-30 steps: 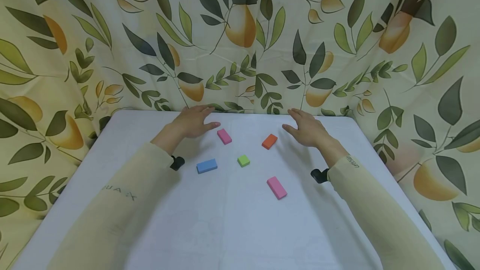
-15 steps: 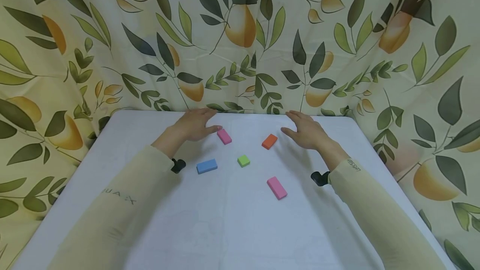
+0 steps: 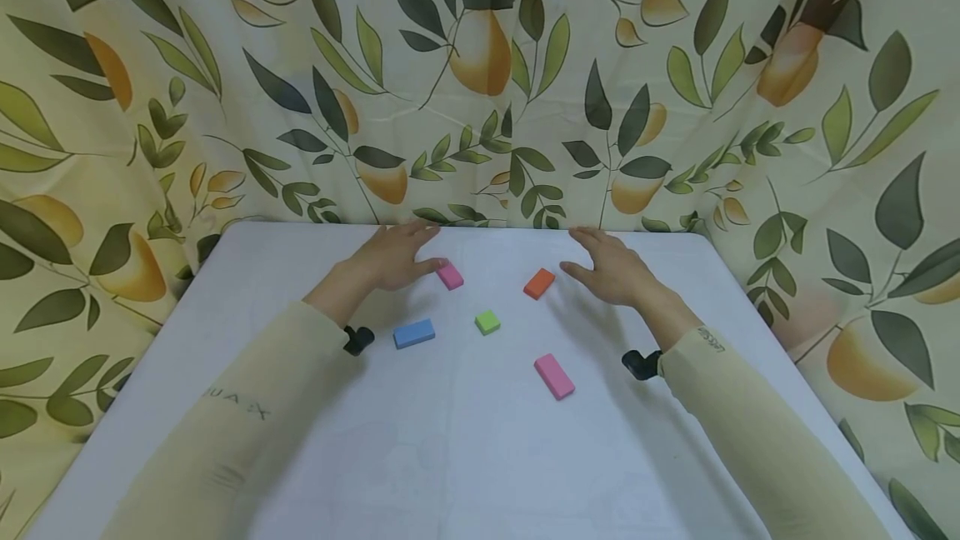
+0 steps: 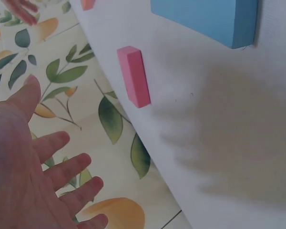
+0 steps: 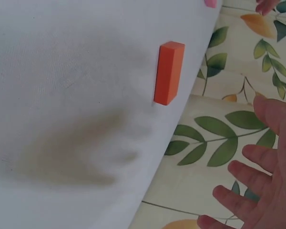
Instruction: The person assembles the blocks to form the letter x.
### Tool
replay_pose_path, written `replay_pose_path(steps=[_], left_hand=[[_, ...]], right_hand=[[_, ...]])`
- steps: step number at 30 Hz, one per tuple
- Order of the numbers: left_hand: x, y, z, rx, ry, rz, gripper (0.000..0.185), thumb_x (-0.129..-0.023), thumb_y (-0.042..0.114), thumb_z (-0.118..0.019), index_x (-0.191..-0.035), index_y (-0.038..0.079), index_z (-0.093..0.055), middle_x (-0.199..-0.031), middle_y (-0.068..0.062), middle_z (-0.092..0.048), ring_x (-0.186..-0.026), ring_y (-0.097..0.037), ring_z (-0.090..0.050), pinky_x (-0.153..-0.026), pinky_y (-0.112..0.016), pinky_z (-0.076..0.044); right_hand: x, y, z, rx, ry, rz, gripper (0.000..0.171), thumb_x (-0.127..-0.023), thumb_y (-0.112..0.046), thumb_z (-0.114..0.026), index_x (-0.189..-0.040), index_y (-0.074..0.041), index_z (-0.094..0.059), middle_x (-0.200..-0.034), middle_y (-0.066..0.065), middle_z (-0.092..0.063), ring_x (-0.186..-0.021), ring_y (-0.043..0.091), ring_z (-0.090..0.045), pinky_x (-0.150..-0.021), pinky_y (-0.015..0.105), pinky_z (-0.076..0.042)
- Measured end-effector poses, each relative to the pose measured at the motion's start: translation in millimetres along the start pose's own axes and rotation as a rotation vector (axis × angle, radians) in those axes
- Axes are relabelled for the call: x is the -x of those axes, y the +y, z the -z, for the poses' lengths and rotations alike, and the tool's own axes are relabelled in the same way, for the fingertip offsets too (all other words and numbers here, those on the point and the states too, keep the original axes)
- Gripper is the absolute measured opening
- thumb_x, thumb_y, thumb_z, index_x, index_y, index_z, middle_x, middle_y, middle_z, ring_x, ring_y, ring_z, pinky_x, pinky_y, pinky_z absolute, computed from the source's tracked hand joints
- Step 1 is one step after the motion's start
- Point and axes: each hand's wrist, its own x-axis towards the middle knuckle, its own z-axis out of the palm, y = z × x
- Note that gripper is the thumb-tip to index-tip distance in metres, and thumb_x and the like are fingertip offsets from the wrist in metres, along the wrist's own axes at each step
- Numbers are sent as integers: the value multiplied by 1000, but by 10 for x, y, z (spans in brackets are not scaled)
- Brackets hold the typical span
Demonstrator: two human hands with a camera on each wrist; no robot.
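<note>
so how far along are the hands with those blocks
Barely begun. Nothing is gathered: the blue block, green block and near pink block lie apart. In hand: the left hand open by the far pink block, the right hand open by the orange block. Gripping either remains.

The beige fabric left sleeve [image 3: 225, 407] carries faint dark lettering, seen upside down and mirrored, roughly "XUAN"; it is not fully legible. The beige fabric right sleeve [image 3: 738, 407] bears a small dark logo near the cuff, too small to read.

White table [image 3: 225, 290], leaf-print curtain [image 3: 225, 90] behind
</note>
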Motion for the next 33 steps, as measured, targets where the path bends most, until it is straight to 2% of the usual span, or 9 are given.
replay_pose_path(steps=[8, 17, 25, 33], left_hand=[[16, 12, -45, 2, -15, 9, 73, -94, 65, -40, -154, 27, -24, -161, -6, -21, -149, -29, -19, -119, -56, -11], [54, 49, -108, 23, -9, -18, 69, -96, 58, -44, -154, 25, -26, -159, -7, -26, -148, -28, -22, -118, -55, -15], [107, 107, -125, 62, 4, -42, 67, -96, 55, -46, -153, 25, -27, -159, -6, -27, -146, -32, -26, -116, -53, -25], [103, 178, -158, 100, 12, -57, 66, -96, 53, -49, -153, 26, -30, -158, -5, -29, -145, -30, -28, -115, -51, -27]], right_hand=[[42, 8, -28, -9, 4, 1, 73, -94, -53, -53, -153, -18, -28, -159, 12, -24, -145, 39, -22, -111, 63, -24], [94, 19, -73, -27, -10, -11, 72, -94, -50, -55, -153, -18, -29, -158, 12, -27, -145, 39, -23, -111, 64, -22], [139, 30, -114, -46, -6, 4, 74, -93, -55, -53, -153, -21, -28, -158, 10, -27, -145, 37, -23, -111, 62, -25], [223, -5, -106, -73, 4, 12, 72, -93, -53, -56, -152, -21, -30, -157, 11, -29, -144, 37, -25, -110, 63, -26]])
